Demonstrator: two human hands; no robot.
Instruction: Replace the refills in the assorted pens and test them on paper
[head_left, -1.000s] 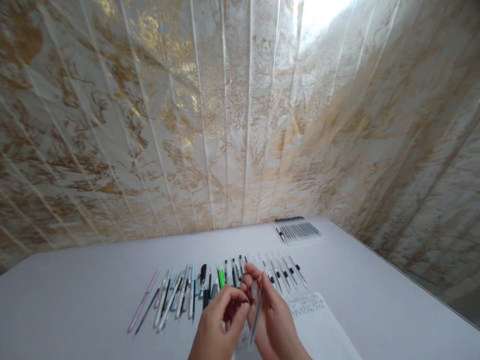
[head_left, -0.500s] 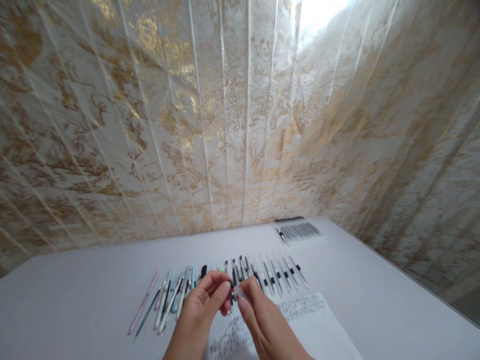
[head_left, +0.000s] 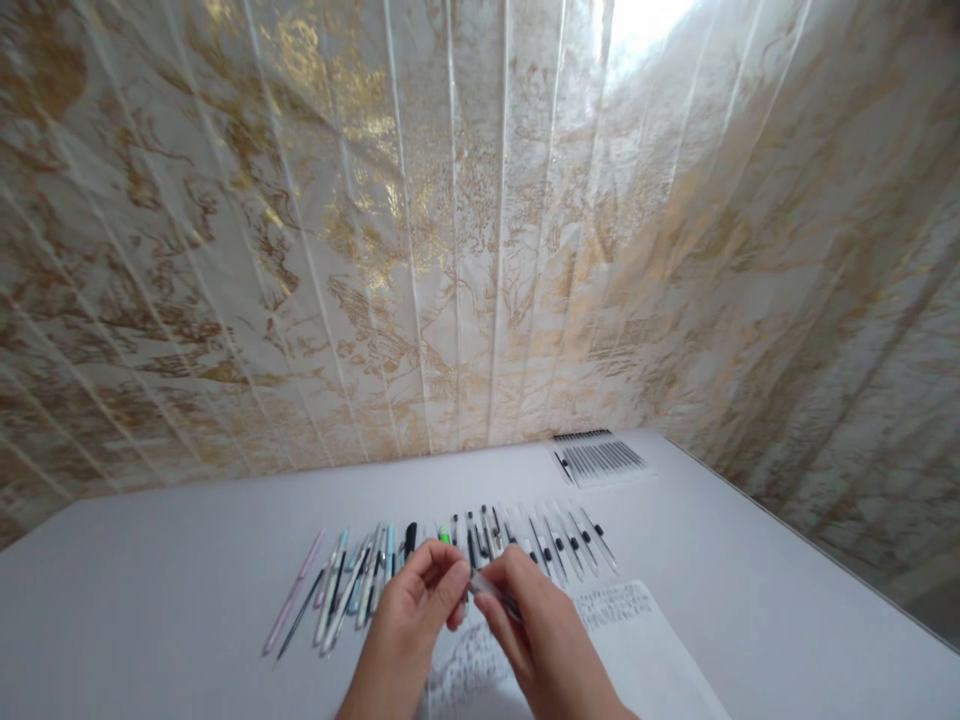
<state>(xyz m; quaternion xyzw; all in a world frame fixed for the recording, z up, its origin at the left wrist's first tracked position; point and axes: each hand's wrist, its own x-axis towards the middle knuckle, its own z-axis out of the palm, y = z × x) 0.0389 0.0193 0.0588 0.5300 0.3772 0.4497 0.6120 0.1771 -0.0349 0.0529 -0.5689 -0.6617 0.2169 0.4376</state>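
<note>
My right hand (head_left: 536, 615) is closed round a slim translucent pen barrel (head_left: 501, 598), which lies slantwise through its fingers. Thumb and fingers of my left hand (head_left: 420, 610) pinch at the barrel's far left end, where a small dark part shows; its exact shape is hidden by the fingertips. Both hands meet just above a sheet of paper (head_left: 637, 655) covered partly in handwriting. Beyond them stands a row of clear pens with black grips (head_left: 574, 543), partly hidden behind my right hand.
Left of my hands lie several pastel and white pens (head_left: 341, 600), with a pink pen (head_left: 294, 592) outermost. A black-capped pen (head_left: 410, 538) and a green-topped one (head_left: 444, 535) lie behind. Dark refills (head_left: 606, 460) are lined up at the back right, near the patterned curtain (head_left: 450, 300).
The black piece and the clear piece in my fingers have come together in line. My right hand has turned, showing more of the barrel. The view has shifted slightly.
</note>
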